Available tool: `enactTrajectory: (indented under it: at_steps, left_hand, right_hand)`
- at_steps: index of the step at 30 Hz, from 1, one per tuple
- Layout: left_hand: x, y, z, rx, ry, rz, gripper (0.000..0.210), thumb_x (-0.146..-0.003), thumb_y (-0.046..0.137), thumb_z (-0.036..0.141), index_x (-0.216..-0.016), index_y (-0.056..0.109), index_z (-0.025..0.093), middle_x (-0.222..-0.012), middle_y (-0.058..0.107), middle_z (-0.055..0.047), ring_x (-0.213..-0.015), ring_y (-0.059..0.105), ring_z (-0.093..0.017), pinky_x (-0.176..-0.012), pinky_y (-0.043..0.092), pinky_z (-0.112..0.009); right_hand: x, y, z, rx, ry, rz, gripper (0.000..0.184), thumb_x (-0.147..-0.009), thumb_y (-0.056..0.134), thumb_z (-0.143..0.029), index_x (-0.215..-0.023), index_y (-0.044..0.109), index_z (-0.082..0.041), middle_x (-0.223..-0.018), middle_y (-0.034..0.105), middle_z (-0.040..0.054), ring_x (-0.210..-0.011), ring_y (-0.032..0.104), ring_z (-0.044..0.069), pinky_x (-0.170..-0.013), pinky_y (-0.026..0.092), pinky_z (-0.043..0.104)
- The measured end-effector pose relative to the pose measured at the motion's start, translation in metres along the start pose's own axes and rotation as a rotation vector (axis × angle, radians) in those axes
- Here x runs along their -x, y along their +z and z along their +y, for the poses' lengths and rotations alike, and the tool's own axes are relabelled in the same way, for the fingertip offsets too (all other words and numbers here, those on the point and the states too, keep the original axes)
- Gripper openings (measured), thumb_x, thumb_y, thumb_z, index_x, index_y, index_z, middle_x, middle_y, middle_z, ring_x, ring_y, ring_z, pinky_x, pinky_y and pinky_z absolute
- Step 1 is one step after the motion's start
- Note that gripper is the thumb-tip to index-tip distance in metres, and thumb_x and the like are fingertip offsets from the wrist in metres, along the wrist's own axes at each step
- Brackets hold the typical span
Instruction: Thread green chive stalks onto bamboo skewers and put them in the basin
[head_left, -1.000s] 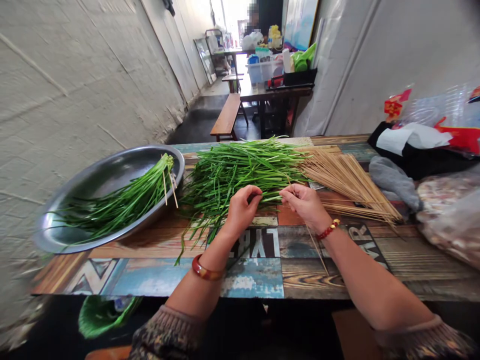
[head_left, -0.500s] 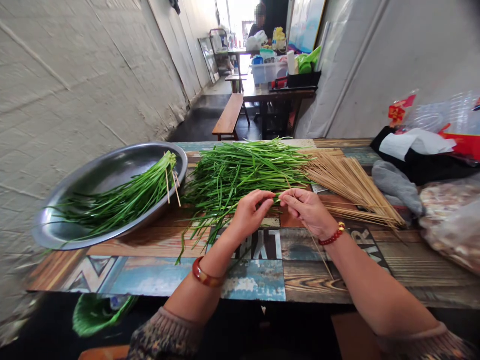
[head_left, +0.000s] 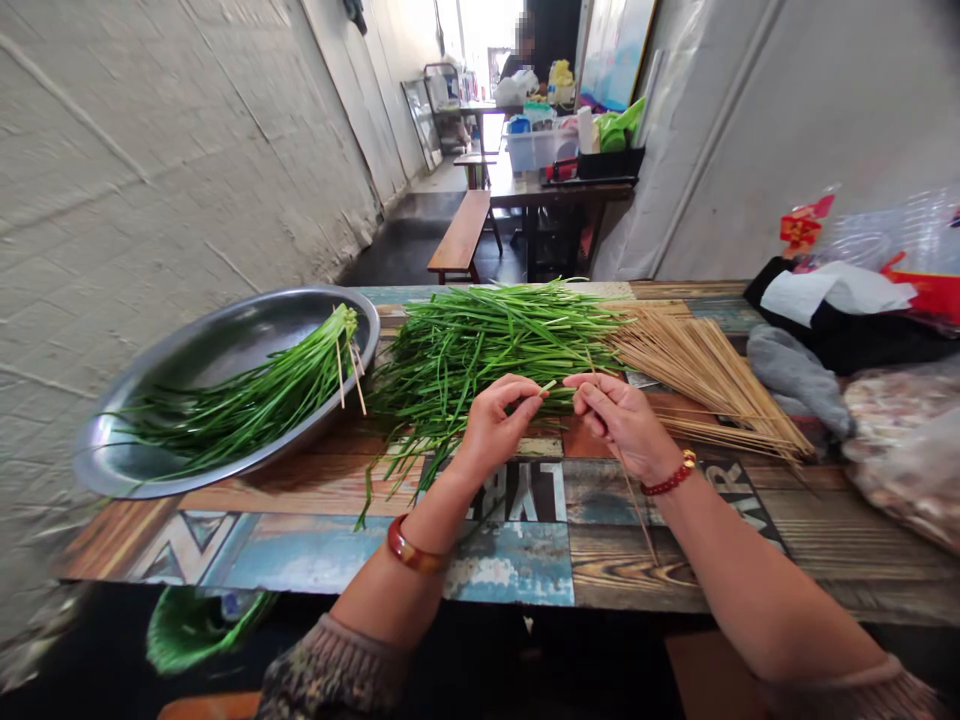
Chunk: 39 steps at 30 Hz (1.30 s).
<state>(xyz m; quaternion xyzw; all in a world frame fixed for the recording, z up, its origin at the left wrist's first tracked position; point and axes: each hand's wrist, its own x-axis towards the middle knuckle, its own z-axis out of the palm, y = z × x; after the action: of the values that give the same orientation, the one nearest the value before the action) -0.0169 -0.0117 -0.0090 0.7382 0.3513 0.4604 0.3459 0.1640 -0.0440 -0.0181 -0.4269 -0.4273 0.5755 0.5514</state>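
Observation:
My left hand (head_left: 501, 418) pinches the pale end of a few garlic chives (head_left: 550, 387) between thumb and fingertips. A short gap to its right, my right hand (head_left: 615, 415) is closed on a thin bamboo skewer (head_left: 634, 500), whose lower part slants down toward the table's front. Just beyond my hands lies a large heap of loose chives (head_left: 487, 340). To its right is a spread of bamboo skewers (head_left: 712, 380). Skewered chives (head_left: 277, 390) rest in the steel basin (head_left: 101, 470) on the left, two skewer ends sticking out over its rim.
The patterned wooden table (head_left: 300, 555) spans the front. Plastic bags (head_left: 907, 440) and a black cloth (head_left: 817, 330) sit on its right. A green-lined bin (head_left: 169, 635) is below. Beyond stand a wooden bench (head_left: 461, 235), a table holding a plastic tub (head_left: 536, 150), and a person (head_left: 521, 60).
My hands have drawn slightly apart, the right one shifting a little to the right with the skewer. The chive end in my left hand now shows more clearly.

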Motion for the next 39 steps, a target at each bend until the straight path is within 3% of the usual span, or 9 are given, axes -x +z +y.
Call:
enactTrajectory:
  at_steps: [5, 9, 14, 21, 25, 28, 31, 36, 39]
  left_hand:
    - [-0.001, -0.005, -0.003, 0.14, -0.108, 0.064, 0.015, -0.082, 0.064, 0.03, -0.085, 0.072, 0.017, -0.087, 0.069, -0.006, -0.084, 0.062, -0.016, -0.08, 0.047, -0.028]
    - [-0.002, -0.006, -0.005, 0.28, -0.203, 0.091, 0.017, -0.08, 0.066, 0.031, -0.085, 0.072, 0.017, -0.087, 0.068, -0.006, -0.084, 0.061, -0.016, -0.08, 0.047, -0.028]
    - [-0.001, -0.003, -0.003, 0.209, -0.145, 0.054, 0.014, -0.079, 0.066, 0.029, -0.082, 0.073, 0.017, -0.087, 0.064, -0.005, -0.086, 0.059, -0.016, -0.081, 0.046, -0.028]
    - [0.0, 0.0, 0.001, 0.212, -0.12, 0.017, 0.013, -0.079, 0.066, 0.03, -0.078, 0.07, 0.017, -0.086, 0.064, -0.006, -0.088, 0.058, -0.017, -0.082, 0.047, -0.03]
    - [-0.002, -0.008, 0.007, 0.339, -0.139, 0.021, 0.016, -0.081, 0.065, 0.032, -0.08, 0.069, 0.017, -0.088, 0.065, -0.006, -0.088, 0.06, -0.016, -0.084, 0.047, -0.03]
    - [-0.002, -0.016, 0.012, 0.47, -0.202, 0.036, 0.018, -0.083, 0.063, 0.034, -0.086, 0.067, 0.017, -0.076, 0.064, -0.002, -0.071, 0.058, -0.012, -0.072, 0.048, -0.026]
    - [-0.002, -0.018, 0.014, 0.486, -0.279, -0.025, 0.021, -0.083, 0.063, 0.036, -0.089, 0.067, 0.016, -0.065, 0.06, 0.0, -0.058, 0.052, -0.009, -0.058, 0.043, -0.021]
    - [0.0, -0.009, 0.009, 0.322, -0.384, -0.207, 0.027, -0.081, 0.063, 0.039, -0.084, 0.068, 0.012, -0.06, 0.06, 0.0, -0.053, 0.05, -0.008, -0.054, 0.04, -0.021]
    - [0.0, -0.004, 0.005, 0.318, -0.418, -0.162, 0.028, -0.08, 0.063, 0.039, -0.083, 0.067, 0.011, -0.06, 0.06, 0.0, -0.053, 0.049, -0.008, -0.053, 0.039, -0.02]
  right_hand:
    - [0.0, 0.002, 0.004, 0.085, 0.035, -0.075, 0.03, -0.082, 0.064, -0.043, -0.098, 0.066, -0.017, -0.069, 0.056, -0.0029, -0.042, 0.041, 0.002, -0.037, 0.022, 0.017]
    - [0.003, 0.008, 0.006, 0.034, 0.117, -0.17, 0.036, -0.083, 0.062, -0.045, -0.108, 0.063, -0.02, -0.084, 0.061, 0.0008, -0.048, 0.049, 0.003, -0.035, 0.027, 0.015]
    - [0.003, 0.016, 0.011, -0.018, 0.152, -0.183, 0.043, -0.08, 0.064, -0.045, -0.116, 0.059, -0.021, -0.087, 0.064, 0.0017, -0.049, 0.052, 0.004, -0.035, 0.028, 0.014]
    - [-0.004, 0.017, 0.026, 0.207, 0.016, -0.051, 0.03, -0.076, 0.067, -0.042, -0.087, 0.066, -0.014, -0.068, 0.064, -0.0002, -0.038, 0.041, 0.003, -0.037, 0.028, 0.018]
    - [-0.013, 0.006, 0.026, 0.257, -0.065, 0.119, 0.032, -0.077, 0.066, -0.045, -0.082, 0.065, -0.014, -0.069, 0.066, 0.0022, -0.039, 0.042, 0.004, -0.038, 0.03, 0.02]
    - [-0.02, -0.006, 0.023, 0.286, -0.116, 0.247, 0.033, -0.077, 0.065, -0.047, -0.079, 0.063, -0.014, -0.068, 0.065, 0.0018, -0.04, 0.043, 0.005, -0.039, 0.031, 0.02]
    - [-0.025, -0.017, 0.023, 0.402, -0.153, 0.295, 0.034, -0.077, 0.064, -0.048, -0.077, 0.063, -0.014, -0.067, 0.065, 0.0023, -0.04, 0.044, 0.006, -0.04, 0.033, 0.021]
    - [-0.023, -0.021, 0.019, 0.46, -0.194, 0.243, 0.042, -0.084, 0.056, -0.049, -0.105, 0.064, -0.014, -0.074, 0.064, 0.0013, -0.04, 0.045, 0.006, -0.04, 0.035, 0.021]
    - [-0.013, -0.015, 0.008, 0.326, -0.207, 0.201, 0.047, -0.09, 0.046, -0.05, -0.118, 0.06, -0.015, -0.07, 0.058, -0.0016, -0.04, 0.041, 0.004, -0.038, 0.03, 0.02]
